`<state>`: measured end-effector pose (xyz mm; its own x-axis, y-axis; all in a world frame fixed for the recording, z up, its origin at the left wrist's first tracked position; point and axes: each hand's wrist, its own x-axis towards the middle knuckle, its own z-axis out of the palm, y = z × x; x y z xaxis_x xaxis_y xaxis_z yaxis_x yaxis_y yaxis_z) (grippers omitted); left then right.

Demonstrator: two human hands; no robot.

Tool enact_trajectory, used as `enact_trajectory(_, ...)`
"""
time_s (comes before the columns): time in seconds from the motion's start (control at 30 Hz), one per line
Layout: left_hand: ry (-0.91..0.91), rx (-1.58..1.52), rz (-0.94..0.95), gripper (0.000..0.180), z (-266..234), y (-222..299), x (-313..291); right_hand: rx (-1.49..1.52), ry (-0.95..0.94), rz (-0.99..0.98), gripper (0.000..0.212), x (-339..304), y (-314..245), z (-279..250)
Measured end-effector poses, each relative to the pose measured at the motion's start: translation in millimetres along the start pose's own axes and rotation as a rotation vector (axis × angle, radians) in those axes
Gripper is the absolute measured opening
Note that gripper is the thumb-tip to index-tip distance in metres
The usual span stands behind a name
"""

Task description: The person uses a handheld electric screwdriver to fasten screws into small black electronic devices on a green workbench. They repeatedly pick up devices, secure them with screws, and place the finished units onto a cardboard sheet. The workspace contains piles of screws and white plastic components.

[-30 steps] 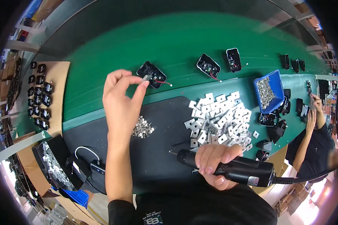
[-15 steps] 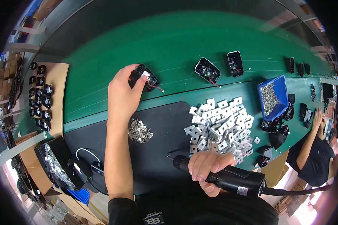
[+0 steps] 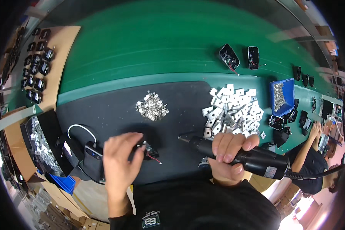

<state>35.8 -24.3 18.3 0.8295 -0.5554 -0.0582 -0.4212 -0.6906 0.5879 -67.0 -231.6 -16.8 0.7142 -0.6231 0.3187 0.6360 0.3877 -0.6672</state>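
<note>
Gripping the small black housing (image 3: 149,147) at its left side with thumb and fingers, the left hand (image 3: 122,155) has it over the dark mat (image 3: 103,115), close in front of the person's body; whether it rests on the mat or is a little lifted, I cannot tell well, because the fingers cover much of it. The right hand (image 3: 230,155) is closed around the black electric screwdriver (image 3: 262,164), whose bit points to the left, toward the housing but apart from it. In my judgement, the housing should sit flat and firm before the bit touches it, and the fingers should stay on its outer wall. The red wire (image 3: 153,157) comes out at the right side, so it is wise to lead it clear of the tool. The bit should stand straight rather than slanted, with only gentle pressure. The pile of screws (image 3: 152,106) lies beyond the housing and the heap of metal plates (image 3: 235,109) near the screwdriver, so wide movements should be avoided.
</note>
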Motion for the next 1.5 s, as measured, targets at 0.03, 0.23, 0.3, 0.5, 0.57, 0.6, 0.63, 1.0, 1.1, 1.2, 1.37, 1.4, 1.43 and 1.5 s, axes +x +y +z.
enact_trajectory(0.03, -0.035, -0.025, -0.013, 0.028, 8, -7, -10, -0.033, -0.010, 0.034, 0.041, 0, -3, 2)
enact_trajectory(0.23, 0.093, -0.060, 0.091, 0.038, 15, -13, -22, -0.004, -0.051, 0.091, 0.041, 8, -6, 20)
enact_trajectory(0.3, 0.125, -0.041, 0.186, 0.041, 10, -8, -20, 0.076, -0.070, 0.098, 0.041, 10, -7, 29)
enact_trajectory(0.5, 0.216, -0.067, 0.341, 0.034, 27, 2, -27, 0.248, -0.061, 0.134, 0.037, 9, -14, 51)
enact_trajectory(0.57, 0.225, -0.110, 0.357, 0.028, 29, 1, -29, 0.244, -0.051, 0.125, 0.036, 8, -16, 52)
enact_trajectory(0.6, 0.231, -0.131, 0.363, 0.025, 30, 0, -30, 0.249, -0.044, 0.118, 0.036, 6, -16, 54)
enact_trajectory(0.63, 0.227, -0.139, 0.352, 0.024, 30, -1, -30, 0.261, -0.043, 0.117, 0.036, 6, -15, 54)
enact_trajectory(1.0, 0.242, -0.127, 0.348, 0.025, 23, -6, -33, 0.250, -0.081, 0.161, 0.037, 2, -15, 58)
enact_trajectory(1.1, 0.232, -0.126, 0.347, 0.027, 24, -6, -32, 0.215, -0.133, 0.176, 0.039, 0, -15, 51)
enact_trajectory(1.2, 0.246, -0.122, 0.334, 0.026, 25, -7, -30, 0.224, -0.137, 0.175, 0.039, 1, -15, 50)
enact_trajectory(1.37, 0.238, -0.088, 0.318, 0.024, 22, -8, -29, 0.234, -0.117, 0.172, 0.037, 4, -12, 58)
enact_trajectory(1.4, 0.233, -0.083, 0.320, 0.024, 21, -8, -29, 0.238, -0.125, 0.172, 0.037, 4, -9, 58)
enact_trajectory(1.43, 0.228, -0.081, 0.321, 0.024, 21, -9, -29, 0.241, -0.133, 0.173, 0.037, 5, -8, 57)
enact_trajectory(1.5, 0.218, -0.079, 0.319, 0.024, 21, -10, -29, 0.225, -0.127, 0.171, 0.038, 1, -6, 54)
